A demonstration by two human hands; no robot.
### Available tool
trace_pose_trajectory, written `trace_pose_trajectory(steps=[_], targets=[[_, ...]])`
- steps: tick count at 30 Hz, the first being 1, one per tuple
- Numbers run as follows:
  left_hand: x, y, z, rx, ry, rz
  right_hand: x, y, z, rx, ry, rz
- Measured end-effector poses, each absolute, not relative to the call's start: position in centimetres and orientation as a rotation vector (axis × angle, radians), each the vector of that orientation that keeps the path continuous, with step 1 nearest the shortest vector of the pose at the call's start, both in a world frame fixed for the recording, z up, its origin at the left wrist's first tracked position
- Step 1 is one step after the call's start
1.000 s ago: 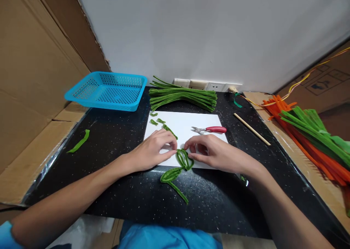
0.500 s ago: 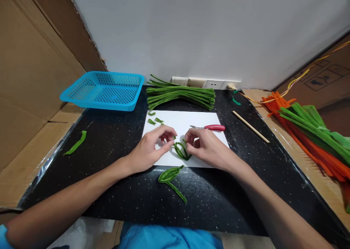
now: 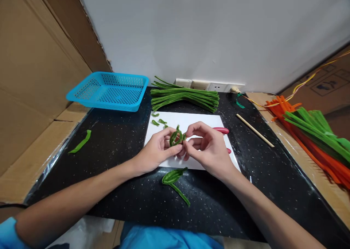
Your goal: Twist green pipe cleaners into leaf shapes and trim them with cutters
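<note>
My left hand (image 3: 157,150) is closed on a green pipe cleaner shape (image 3: 175,137) bent into loops, held above the white sheet (image 3: 197,163). Close against it, my right hand (image 3: 209,146) pinches a short green pipe cleaner end (image 3: 184,136); whether that end is part of the same shape I cannot tell. Several small curled green pieces (image 3: 154,122) lie on the sheet's left side. Red-handled pliers (image 3: 221,130) are partly hidden behind my right hand. In front of the sheet lies a green leaf shape with a stem (image 3: 173,176).
A bundle of green pipe cleaners (image 3: 184,98) lies behind the sheet, with a blue basket (image 3: 117,95) to its left. Rightward are a wooden stick (image 3: 255,130) and orange (image 3: 308,143) and green bundles (image 3: 314,121). A green strip (image 3: 81,143) lies at left.
The looped green shape has been lifted off the sheet into my left hand. My hands have come together around it. The view has shifted slightly.
</note>
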State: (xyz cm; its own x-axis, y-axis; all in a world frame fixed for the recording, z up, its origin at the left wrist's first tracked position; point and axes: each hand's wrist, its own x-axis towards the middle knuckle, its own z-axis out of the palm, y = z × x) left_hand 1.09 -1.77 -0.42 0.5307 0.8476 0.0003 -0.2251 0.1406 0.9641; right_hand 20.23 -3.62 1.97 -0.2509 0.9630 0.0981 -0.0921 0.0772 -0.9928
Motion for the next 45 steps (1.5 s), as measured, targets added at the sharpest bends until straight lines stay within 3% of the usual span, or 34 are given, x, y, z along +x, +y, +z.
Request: trace_pose_trajectory(steps=[9, 18, 23, 35, 41, 45], targets=[[0.6, -1.5, 1.0, 1.078, 0.745, 0.802, 21.9, -3.1, 3.2, -0.967, -1.73, 1.141], [0.2, -1.5, 1.2, 0.899, 0.694, 0.682, 22.6, -3.1, 2.1, -0.886, -2.194, 0.372], [0.1, -1.3, 1.2, 0.918, 0.695, 0.661, 22.8, -3.0, 1.5, -0.913, -2.245, 0.127], [-0.2, -1.3, 1.6, 1.057, 0.655, 0.507, 22.7, -3.4, 1.8, -0.8, -2.203, 0.009], [-0.3, -1.1, 1.3, 1.049, 0.744, 0.653, 22.4, -3.3, 1.2, -0.78, -2.219, -0.063], [-0.3, -1.0, 1.2, 1.175, 0.702, 0.755, 21.7, -3.8, 1.7, -0.806, -2.205, 0.085]])
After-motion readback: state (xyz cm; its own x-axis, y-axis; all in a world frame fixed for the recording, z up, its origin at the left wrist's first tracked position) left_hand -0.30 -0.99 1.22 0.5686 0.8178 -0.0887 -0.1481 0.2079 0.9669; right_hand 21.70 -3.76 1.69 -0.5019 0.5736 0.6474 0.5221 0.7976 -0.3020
